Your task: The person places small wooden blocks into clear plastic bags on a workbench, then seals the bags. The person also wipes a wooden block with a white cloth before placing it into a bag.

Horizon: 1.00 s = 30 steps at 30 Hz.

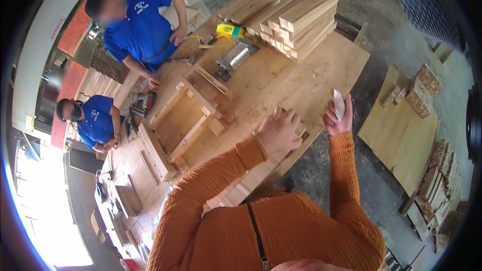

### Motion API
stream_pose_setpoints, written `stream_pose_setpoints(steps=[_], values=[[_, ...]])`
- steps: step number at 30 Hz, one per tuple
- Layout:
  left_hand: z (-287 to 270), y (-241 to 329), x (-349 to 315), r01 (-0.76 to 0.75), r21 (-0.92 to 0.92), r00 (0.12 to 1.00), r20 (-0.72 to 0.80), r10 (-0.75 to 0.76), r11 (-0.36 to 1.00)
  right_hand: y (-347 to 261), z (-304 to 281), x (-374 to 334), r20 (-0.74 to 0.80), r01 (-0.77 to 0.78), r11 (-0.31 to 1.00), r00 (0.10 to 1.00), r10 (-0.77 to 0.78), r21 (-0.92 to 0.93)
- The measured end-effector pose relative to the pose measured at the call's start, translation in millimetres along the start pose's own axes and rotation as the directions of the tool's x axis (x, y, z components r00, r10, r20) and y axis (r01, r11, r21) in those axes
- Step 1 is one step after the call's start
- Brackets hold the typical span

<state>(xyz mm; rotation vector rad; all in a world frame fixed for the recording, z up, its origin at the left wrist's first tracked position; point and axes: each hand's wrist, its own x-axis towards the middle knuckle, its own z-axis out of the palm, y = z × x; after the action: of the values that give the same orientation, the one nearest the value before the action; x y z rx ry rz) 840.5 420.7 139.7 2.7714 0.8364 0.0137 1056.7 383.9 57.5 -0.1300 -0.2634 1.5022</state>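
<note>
Left hand [279, 131] covers a wood block [300, 129]; right hand [337, 115] holds a pale piece [339, 103] upright.

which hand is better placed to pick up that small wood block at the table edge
Probably the left. The left hand already rests on the small wood block at the workbench edge, while the right hand is raised off the bench, holding a pale folded piece.

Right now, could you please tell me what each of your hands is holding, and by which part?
The right hand holds a small pale object by its lower end; what it is cannot be told. The left hand rests on a light wooden block.
</note>
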Motion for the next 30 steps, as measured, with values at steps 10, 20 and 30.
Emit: stream_pose_setpoints(steps=[10,20,30], values=[[-9,31,-75,0.367,0.178,0.918,0.091,-0.386,0.913,6,8,-15,-0.322,0.044,0.996,0.944,-0.066,-0.075],[-49,37,-157,0.191,-0.127,0.931,-0.291,-0.221,0.973,32,118,25,0.145,-0.217,0.953,0.957,0.25,-0.213],[-48,17,-187,-0.049,0.023,0.606,-0.794,0.048,0.999,49,268,24,0.484,0.215,0.645,0.831,0.274,-0.733]])
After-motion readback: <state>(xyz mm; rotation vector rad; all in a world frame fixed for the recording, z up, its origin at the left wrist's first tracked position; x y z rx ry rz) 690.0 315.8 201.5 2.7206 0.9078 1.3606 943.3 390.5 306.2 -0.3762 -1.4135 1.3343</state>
